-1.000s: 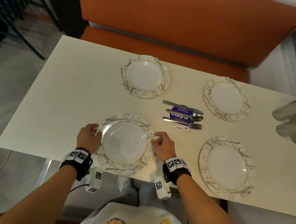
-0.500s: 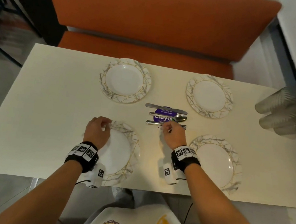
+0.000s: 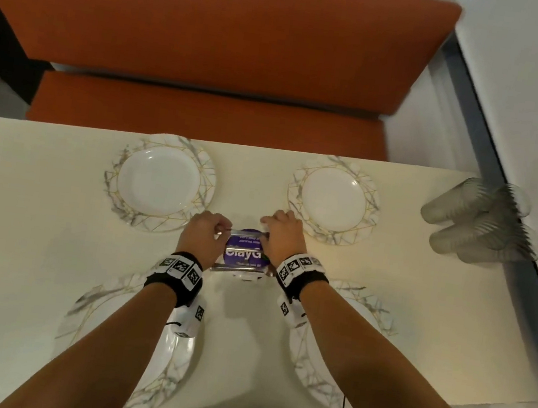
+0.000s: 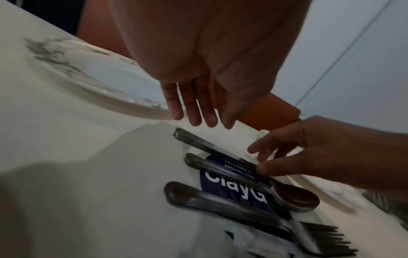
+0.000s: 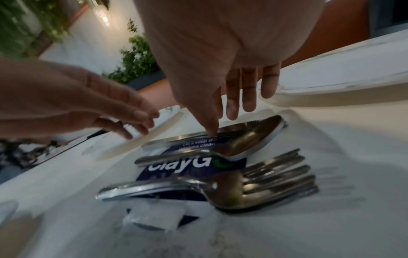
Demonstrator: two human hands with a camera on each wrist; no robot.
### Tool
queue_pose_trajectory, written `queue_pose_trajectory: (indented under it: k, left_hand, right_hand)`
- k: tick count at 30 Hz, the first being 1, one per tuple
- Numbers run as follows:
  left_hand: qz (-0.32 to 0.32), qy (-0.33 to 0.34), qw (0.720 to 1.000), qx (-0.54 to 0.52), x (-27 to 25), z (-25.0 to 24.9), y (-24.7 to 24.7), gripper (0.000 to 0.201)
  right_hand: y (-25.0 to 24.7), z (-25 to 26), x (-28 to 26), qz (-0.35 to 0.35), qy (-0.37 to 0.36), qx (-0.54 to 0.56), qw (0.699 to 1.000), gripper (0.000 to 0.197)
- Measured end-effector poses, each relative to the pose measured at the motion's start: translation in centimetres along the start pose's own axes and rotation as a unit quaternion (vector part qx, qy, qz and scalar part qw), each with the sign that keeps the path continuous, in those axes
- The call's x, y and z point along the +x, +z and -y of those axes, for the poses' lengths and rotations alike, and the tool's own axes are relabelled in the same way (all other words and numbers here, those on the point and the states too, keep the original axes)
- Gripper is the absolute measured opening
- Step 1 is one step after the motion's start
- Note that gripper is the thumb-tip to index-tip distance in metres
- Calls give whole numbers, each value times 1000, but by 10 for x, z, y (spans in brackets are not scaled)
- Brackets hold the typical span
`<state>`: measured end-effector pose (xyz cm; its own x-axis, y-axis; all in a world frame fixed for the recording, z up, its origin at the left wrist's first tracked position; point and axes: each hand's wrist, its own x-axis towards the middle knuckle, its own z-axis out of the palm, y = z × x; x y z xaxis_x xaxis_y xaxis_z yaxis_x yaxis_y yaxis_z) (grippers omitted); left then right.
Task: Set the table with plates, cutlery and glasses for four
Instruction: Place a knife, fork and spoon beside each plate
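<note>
A: Item one, grip. Left hand [image 3: 203, 234] and right hand [image 3: 279, 236]?
B: Both over the cutlery pile at the centre of the desk [image 3: 35, 224]. Neither has clenched on anything. In the wrist views the fingers hang straight; the right hand's fingertips [image 5: 210, 131] touch the knives [image 5: 194, 137], the left hand's fingertips [image 4: 194, 120] hover just above the handle ends.

A: Item two, stock.
B: Knives, spoons [image 4: 293, 199] and forks [image 5: 260, 185], each stacked, lying across a purple card [image 3: 243, 252]. Four plates [image 3: 159, 182] set out. Stacked cups [image 3: 483, 225] on their sides at the desk's right end.

A: Risks?
B: Stacked pieces are slick, so a lift of one knife could likely drag its neighbours or skid the card. A sleeve could nudge the near plates, which sit under the forearms.

A: Surroundings?
B: Pale desk, orange bench [image 3: 213, 42] behind, white wall to the right.
</note>
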<state>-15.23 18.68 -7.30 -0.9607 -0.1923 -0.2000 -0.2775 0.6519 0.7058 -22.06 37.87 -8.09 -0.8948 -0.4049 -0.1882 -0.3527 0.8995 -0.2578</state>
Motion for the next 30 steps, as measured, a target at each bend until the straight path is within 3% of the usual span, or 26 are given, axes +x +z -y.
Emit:
queue_pose_trajectory:
  k: [7,12,23,30]
  left_hand:
    - [60,51,983,164,28,-7,25,24]
    - [49,69,980,179,28,-3,29,15]
    - [78,61,971,219,34,-8,27,15]
    - [101,58,977,178,38,-4,27,19]
  right_hand:
    - [12,-3,11,-11,-63,-82,995,13]
    - [15,-6,11,-28,-86,-70,993,2]
    - [7,-10,21,53,-149,-122,980,6]
    - [-3,-9,26,118,-169,-143,968,19]
